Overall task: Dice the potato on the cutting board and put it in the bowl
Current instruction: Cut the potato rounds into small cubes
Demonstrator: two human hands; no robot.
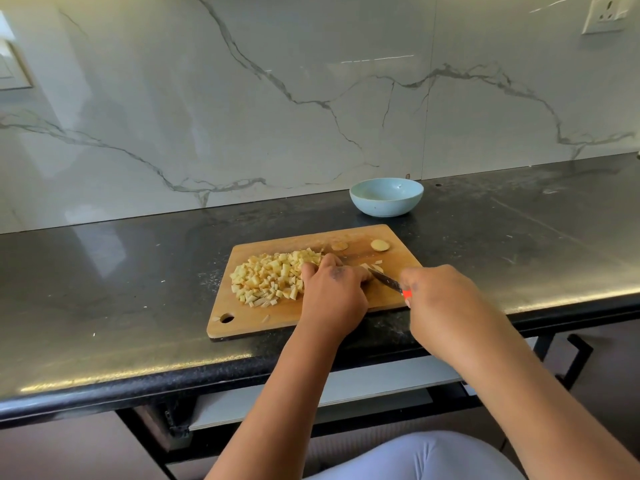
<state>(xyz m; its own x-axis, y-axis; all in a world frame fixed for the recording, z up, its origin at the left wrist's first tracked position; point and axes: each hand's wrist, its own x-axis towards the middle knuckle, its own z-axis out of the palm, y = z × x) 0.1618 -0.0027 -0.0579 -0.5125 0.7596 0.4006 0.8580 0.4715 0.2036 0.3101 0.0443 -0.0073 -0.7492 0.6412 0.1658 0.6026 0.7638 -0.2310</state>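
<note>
My left hand (332, 289) curls over the last piece of potato (367, 271) near the middle of the cutting board (311, 317), pinning it. My right hand (436, 299) holds its grip wrapped round the red-handled knife (388, 281), blade angled toward that piece. The diced potato (273, 278) lies heaped on the board's left half; two round end slices (360, 245) sit at the far edge. Cut potato should be firm but wet and slippery, so I would keep fingertips tucked and scoop the light cubes in handfuls. The blue bowl (386, 197) waits just beyond the board on the dark glossy counter (138, 271), against a veined marble wall (242, 98).
</note>
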